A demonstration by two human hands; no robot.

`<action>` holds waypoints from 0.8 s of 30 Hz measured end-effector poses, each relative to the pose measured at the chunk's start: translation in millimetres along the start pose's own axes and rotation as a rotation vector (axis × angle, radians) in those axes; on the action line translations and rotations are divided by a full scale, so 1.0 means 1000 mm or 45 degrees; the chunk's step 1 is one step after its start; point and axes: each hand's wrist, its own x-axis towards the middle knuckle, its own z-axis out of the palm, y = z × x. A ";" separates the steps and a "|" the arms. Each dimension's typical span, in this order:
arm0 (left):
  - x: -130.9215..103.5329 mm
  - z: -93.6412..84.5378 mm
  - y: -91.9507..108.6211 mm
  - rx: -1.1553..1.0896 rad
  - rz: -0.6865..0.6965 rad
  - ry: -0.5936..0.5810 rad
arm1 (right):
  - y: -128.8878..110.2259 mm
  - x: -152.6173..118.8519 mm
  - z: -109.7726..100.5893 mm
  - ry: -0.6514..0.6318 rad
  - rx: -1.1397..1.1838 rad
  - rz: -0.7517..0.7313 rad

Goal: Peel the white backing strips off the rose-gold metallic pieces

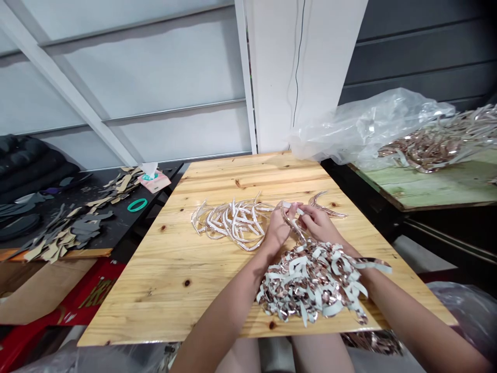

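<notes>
Both hands, left (280,223) and right (316,220), meet at twelve o'clock above the wooden counter (174,280), fingers pinching a shiny strip (292,221).

White panelled walls (155,67) meet a pale pillar (287,67) behind the knotty pine worktop (166,280). Dark slatted panelling (419,52) stands right; a black table (116,228) stands left.

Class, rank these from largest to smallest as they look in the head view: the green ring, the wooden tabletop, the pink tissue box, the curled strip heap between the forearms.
1. Wooden tabletop
2. Curled strip heap
3. Pink tissue box
4. Green ring
</notes>
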 end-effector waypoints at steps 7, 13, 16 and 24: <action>-0.001 0.003 -0.006 0.044 0.011 -0.046 | 0.000 0.000 0.002 0.051 -0.338 0.037; 0.002 0.001 -0.005 0.006 0.026 0.073 | 0.014 0.002 -0.001 0.012 -0.157 0.118; 0.002 0.001 -0.006 -0.020 0.046 0.040 | 0.018 0.003 -0.002 -0.016 0.045 0.109; 0.003 0.002 -0.015 0.062 0.055 0.058 | 0.013 0.003 0.005 -0.007 -0.114 0.079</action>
